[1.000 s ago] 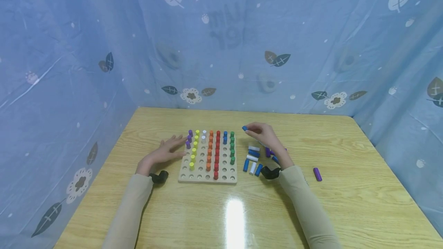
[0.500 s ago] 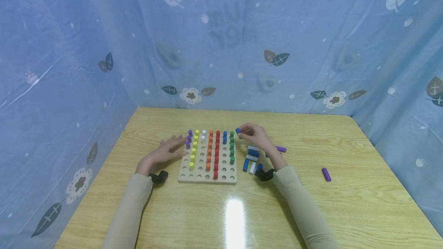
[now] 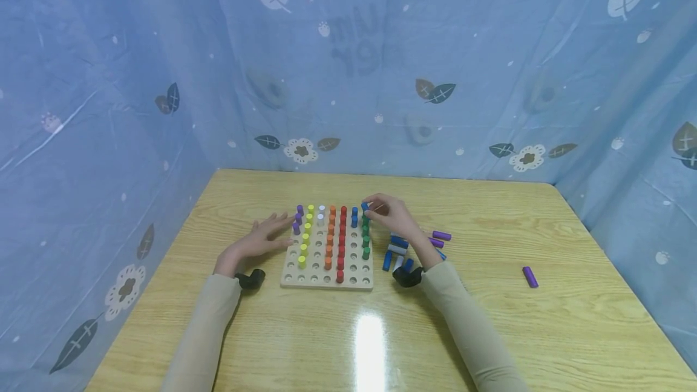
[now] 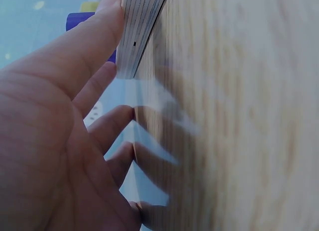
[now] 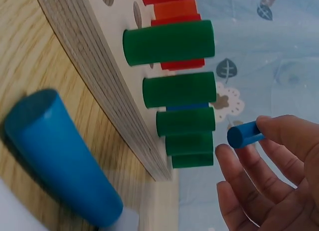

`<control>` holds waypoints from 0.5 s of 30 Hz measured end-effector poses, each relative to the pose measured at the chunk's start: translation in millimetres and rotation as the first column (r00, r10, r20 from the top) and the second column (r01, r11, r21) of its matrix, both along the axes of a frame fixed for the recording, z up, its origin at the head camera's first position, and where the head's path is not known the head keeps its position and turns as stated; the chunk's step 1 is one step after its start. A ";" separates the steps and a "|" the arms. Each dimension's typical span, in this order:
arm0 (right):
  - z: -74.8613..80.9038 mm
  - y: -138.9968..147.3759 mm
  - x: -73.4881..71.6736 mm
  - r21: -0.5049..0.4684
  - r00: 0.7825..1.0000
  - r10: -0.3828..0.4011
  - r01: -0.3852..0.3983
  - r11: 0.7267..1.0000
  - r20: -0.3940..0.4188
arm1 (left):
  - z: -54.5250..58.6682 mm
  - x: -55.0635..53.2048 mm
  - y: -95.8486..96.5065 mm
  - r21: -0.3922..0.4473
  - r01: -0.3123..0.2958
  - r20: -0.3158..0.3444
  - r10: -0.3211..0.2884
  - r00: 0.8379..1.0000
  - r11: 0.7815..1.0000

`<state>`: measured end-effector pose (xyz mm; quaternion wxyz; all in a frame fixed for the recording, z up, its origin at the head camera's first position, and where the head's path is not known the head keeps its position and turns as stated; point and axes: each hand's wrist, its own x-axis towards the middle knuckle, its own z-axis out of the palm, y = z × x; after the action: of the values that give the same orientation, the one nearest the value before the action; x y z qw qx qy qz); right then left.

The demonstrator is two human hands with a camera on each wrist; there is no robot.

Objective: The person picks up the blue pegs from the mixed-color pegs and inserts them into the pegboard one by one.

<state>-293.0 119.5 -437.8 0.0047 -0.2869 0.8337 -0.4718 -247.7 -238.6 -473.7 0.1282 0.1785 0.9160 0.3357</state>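
Through the head feed I see my right hand (image 3: 390, 213) pinching a blue peg (image 5: 244, 135) between thumb and fingertips; the right wrist feed shows its free end poking out toward the board, tilted a little off upright and touching nothing below. From the head camera, the peg appears over the far end of the row of green pegs (image 3: 366, 242), at the pegboard's (image 3: 327, 286) right side.

I judge the step in hand to be carrying this peg across to its row. Just left of the green ones, two seated blue pegs (image 3: 354, 216) stand at the far end, with open holes nearer me; I think the next move calls for shifting left past the green tops, straightening the peg and lowering it into one of those holes without knocking its neighbours.

My left hand (image 3: 256, 244) lies spread at the board's left edge, touching it as though steadying it, other fingertips resting on the table (image 3: 305, 343).

Farther out, loose blue and white pegs (image 3: 387, 261) lie near my right wrist, and a lone purple peg (image 3: 530, 277) sits well apart to the right.
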 end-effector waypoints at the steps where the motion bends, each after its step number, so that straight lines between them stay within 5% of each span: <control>1: -0.2 -1.2 0.5 0.005 1.000 0.002 -0.002 1.000 -0.004 | 0.2 0.1 0.1 0.002 -0.001 0.001 0.001 1.000 1.000; 15: -1.4 -11.3 8.0 0.053 0.999 -0.011 0.008 0.999 0.051 | -0.5 0.1 -0.3 0.009 0.004 -0.007 -0.004 1.000 1.000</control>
<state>-285.0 108.2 -439.1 0.0313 -0.2704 0.8469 -0.4569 -247.6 -238.9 -474.3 0.1248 0.1819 0.9145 0.3391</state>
